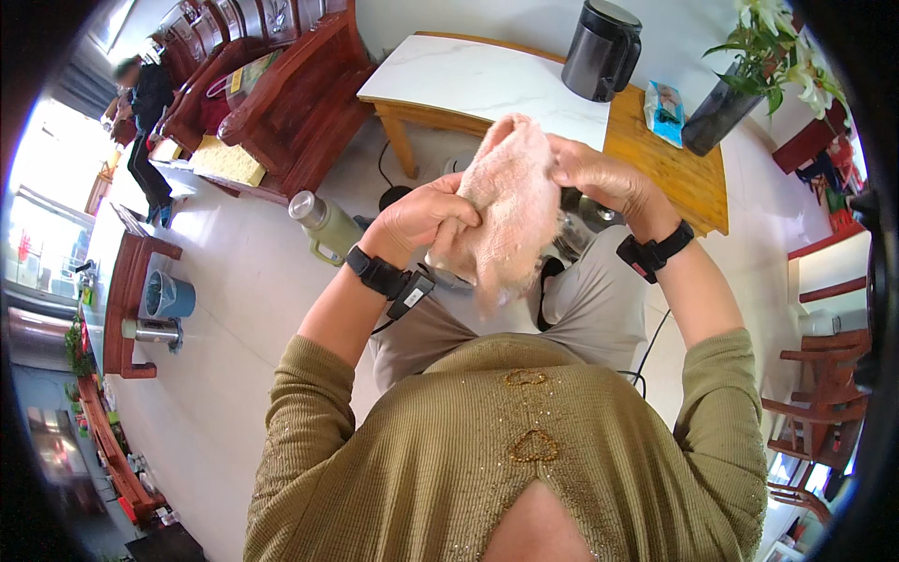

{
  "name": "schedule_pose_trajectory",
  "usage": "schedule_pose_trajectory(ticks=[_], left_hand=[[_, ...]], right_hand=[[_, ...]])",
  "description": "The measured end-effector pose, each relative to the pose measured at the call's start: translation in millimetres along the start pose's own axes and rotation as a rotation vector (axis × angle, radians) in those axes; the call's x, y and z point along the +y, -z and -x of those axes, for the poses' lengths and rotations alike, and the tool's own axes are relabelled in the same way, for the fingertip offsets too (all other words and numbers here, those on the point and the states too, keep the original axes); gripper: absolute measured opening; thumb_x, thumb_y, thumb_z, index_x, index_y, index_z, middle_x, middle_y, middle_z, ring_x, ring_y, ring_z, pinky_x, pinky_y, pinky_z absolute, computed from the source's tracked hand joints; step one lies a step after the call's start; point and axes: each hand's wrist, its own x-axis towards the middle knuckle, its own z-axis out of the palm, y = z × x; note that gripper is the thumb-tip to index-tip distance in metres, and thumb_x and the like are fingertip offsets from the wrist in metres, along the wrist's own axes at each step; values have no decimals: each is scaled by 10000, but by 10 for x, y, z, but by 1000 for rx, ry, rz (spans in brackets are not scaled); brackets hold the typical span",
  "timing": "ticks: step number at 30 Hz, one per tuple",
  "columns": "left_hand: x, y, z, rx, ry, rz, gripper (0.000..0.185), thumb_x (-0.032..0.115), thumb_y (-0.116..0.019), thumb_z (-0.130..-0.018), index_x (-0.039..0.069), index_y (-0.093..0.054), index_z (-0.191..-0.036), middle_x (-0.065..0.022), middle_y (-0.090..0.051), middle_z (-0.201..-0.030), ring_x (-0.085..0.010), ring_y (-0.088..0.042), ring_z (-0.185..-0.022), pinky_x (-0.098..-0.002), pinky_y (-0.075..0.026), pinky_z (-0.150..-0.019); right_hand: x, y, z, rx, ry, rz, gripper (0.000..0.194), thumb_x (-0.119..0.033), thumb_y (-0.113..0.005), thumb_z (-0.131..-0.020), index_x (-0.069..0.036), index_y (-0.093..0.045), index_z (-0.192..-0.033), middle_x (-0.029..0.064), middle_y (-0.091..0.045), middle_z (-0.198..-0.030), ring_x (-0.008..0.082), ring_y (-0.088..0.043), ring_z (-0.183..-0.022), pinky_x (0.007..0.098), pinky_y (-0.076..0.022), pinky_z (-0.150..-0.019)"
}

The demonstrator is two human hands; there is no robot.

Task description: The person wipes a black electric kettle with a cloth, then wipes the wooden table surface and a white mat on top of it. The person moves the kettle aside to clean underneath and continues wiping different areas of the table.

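Observation:
A pale pink, fuzzy cloth (516,204) hangs in folds above my lap, between my two hands. My left hand (428,214) grips its near-left edge, with the thumb lying on top. My right hand (597,172) pinches the cloth at its upper right side. Under the cloth, between my knees, shiny metal objects (576,235) show only in part, and I cannot tell what they are. A pale green bottle with a metal lid (326,228) stands on the floor, left of my left hand.
Ahead is a wooden table with a white top (484,77), bearing a dark jug (602,53), a blue packet (664,116) and a vase of lilies (723,109). A red wooden bench (309,105) and a person (147,105) are at upper left; a blue bin (172,295) stands left.

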Motion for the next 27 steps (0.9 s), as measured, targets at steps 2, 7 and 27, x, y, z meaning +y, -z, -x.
schedule_pose_trajectory(ticks=[2,7,27], left_hand=[[6,27,-20,-64,21,-14,521,-41,-512,-833,-35,-515,-1354,-102,-667,-1146,-173,-662,-1006,-303,-522,-931],[-151,113,-99,99,-81,0,498,39,-567,-887,-42,-503,-1374,-96,-656,-1156,-151,-646,-1000,-258,-509,-862],[-16,338,-113,236,-323,239,573,251,-632,-963,30,-420,-1447,-121,-566,-1361,-239,-582,-1221,-411,-498,-1031]], right_hand=[[29,-37,14,-118,-88,-72,874,-335,-842,-745,11,-459,-1450,142,-580,-1380,235,-531,-1287,352,-361,-1132],[-25,-235,-7,-4,-128,-64,621,-159,-793,-773,6,-575,-1330,106,-673,-1229,194,-636,-1117,326,-486,-1015],[17,-444,-613,265,111,-39,643,-99,-689,-872,-10,-413,-1446,142,-553,-1333,194,-580,-1185,336,-475,-1026]])
